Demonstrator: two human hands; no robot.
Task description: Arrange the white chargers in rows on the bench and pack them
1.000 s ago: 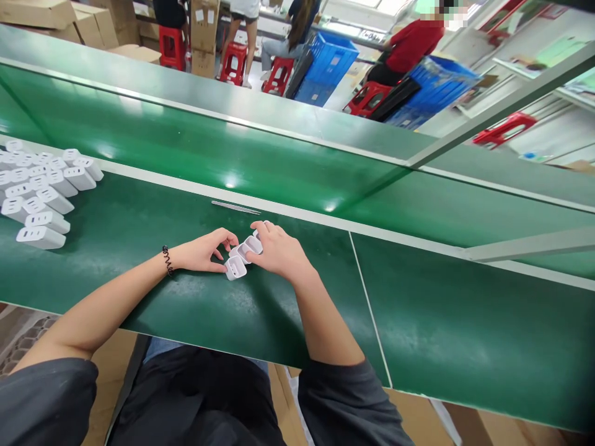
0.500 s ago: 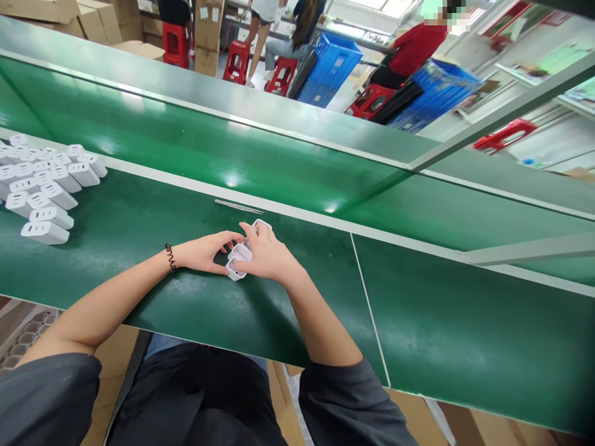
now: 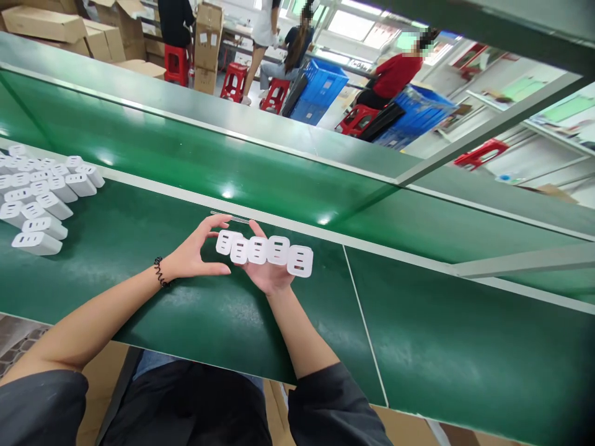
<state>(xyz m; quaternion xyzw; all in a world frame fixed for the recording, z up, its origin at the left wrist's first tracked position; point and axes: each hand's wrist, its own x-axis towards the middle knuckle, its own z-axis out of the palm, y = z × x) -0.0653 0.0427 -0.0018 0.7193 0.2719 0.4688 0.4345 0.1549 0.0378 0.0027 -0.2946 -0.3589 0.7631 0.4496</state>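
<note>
A row of several white charger housings (image 3: 257,250), port slots facing up toward me, rests in my right hand (image 3: 269,277). Its palm is turned up beneath them and its fingers are mostly hidden behind the row. At the left end, my left hand (image 3: 199,251) has thumb and fingers spread apart, close to the end housing and gripping nothing. Whether a fingertip touches that housing I cannot tell. Behind the hands, thin metal tweezers (image 3: 231,217) lie along the back of the green bench (image 3: 186,316), partly covered by fingers.
At the far left of the bench stand many more white charger housings (image 3: 37,243) in a cluster. A raised ledge (image 3: 153,187) and a slanted metal bar (image 3: 493,133) border the bench. Beyond are people seated on red stools (image 3: 275,95), blue crates (image 3: 320,83) and cardboard boxes (image 3: 44,25).
My right hand has turned over from palm down to palm up, so the housings now show their slotted faces instead of hollow ends. My left hand has opened away from them.
</note>
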